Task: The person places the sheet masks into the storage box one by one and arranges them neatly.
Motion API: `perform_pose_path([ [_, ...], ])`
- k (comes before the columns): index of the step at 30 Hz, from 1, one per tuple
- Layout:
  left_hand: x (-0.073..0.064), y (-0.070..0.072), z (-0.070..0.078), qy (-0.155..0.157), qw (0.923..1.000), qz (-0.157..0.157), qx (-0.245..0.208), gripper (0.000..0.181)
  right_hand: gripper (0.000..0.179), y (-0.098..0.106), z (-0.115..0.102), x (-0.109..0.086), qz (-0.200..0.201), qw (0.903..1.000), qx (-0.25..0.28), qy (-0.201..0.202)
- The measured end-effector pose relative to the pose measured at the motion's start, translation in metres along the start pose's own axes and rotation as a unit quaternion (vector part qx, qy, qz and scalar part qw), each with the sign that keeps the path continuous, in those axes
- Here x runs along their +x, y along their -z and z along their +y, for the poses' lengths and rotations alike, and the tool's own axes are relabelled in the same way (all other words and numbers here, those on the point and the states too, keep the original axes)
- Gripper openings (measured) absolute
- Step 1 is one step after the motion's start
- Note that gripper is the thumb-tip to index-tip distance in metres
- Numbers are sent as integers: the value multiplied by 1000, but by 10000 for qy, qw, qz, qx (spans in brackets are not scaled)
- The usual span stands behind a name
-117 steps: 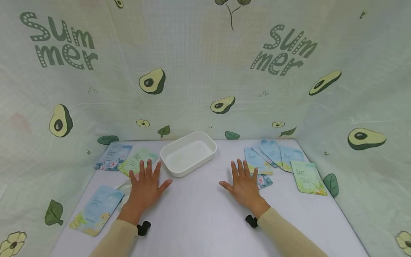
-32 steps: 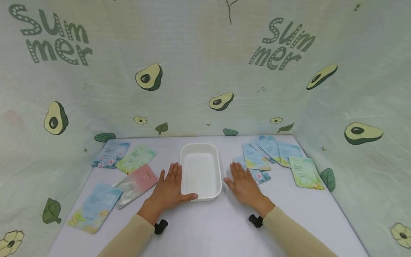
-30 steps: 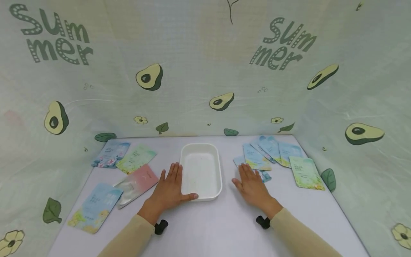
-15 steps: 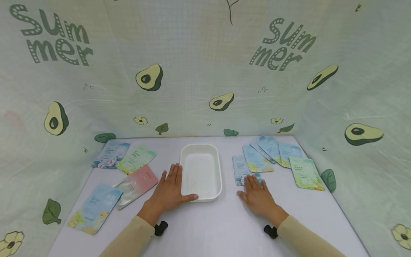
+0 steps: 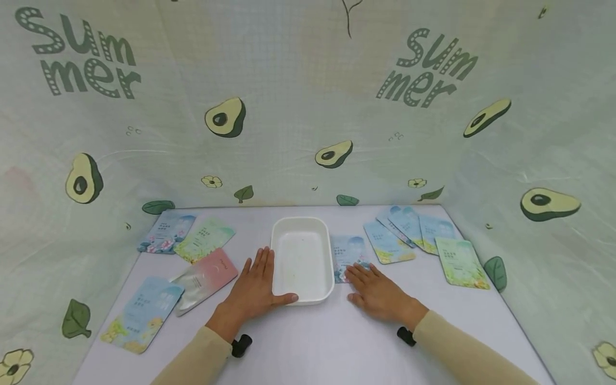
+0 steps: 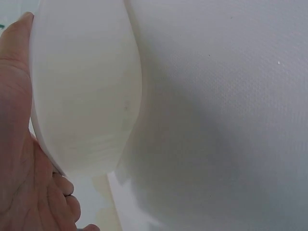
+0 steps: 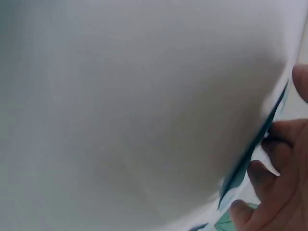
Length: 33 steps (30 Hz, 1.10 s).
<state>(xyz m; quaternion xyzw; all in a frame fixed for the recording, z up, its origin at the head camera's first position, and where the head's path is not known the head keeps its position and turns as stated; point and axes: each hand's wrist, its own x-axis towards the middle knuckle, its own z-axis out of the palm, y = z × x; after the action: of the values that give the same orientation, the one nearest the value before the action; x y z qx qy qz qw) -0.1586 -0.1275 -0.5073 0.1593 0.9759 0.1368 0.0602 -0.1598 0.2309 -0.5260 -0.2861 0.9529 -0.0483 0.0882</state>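
A white rectangular plastic tray [image 5: 302, 262] stands mid-table, its long side pointing away from me. My left hand [image 5: 255, 283] rests against its left side, fingers straight along the wall and thumb lying on the near rim. In the left wrist view the thumb and palm touch the tray wall [image 6: 86, 96]. A blue flowered sheet mask packet [image 5: 347, 247] lies flat against the tray's right side. The fingertips of my right hand [image 5: 380, 294] press on its near right corner, covering part of its flower print. In the right wrist view these fingertips touch the packet's dark teal edge [image 7: 250, 149].
Several more packets lie at the right, among them a blue one [image 5: 389, 243] and a green one [image 5: 462, 263]. At the left lie a pink and silver packet [image 5: 207, 280], a large blue one [image 5: 143, 315], a green one [image 5: 204, 239] and a flowered one [image 5: 168, 231].
The tray has turned from slanted to straight, with my left hand now at its side. My right hand has slid the flowered packet from under another one, first nearer, then left to the tray.
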Motion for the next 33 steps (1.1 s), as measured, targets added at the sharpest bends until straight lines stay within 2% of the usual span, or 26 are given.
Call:
perform_pose_path([
  [4,-1,0,1,-40,10000,-22,-50,134,73,16,20,17,447,9990,3,3],
  [7,-2,2,2,-14,10000,-31,-67,134,80,28,36,39,794,9966,-83,-216],
  [9,-3,3,1,10,10000,-19,-83,134,88,34,45,55,757,9965,-105,-353],
  [16,-2,0,-1,-19,9999,56,-110,135,113,35,65,93,32,9986,-1,-535],
  [22,-1,-2,-1,-40,9998,141,-147,135,111,38,66,105,-191,9983,-158,-529],
  [29,-1,-3,-1,-44,9997,151,-172,135,108,38,64,106,56,9989,15,-471],
  [33,-2,-3,-1,-35,9997,131,-183,134,108,37,61,104,205,9985,-70,-500],
])
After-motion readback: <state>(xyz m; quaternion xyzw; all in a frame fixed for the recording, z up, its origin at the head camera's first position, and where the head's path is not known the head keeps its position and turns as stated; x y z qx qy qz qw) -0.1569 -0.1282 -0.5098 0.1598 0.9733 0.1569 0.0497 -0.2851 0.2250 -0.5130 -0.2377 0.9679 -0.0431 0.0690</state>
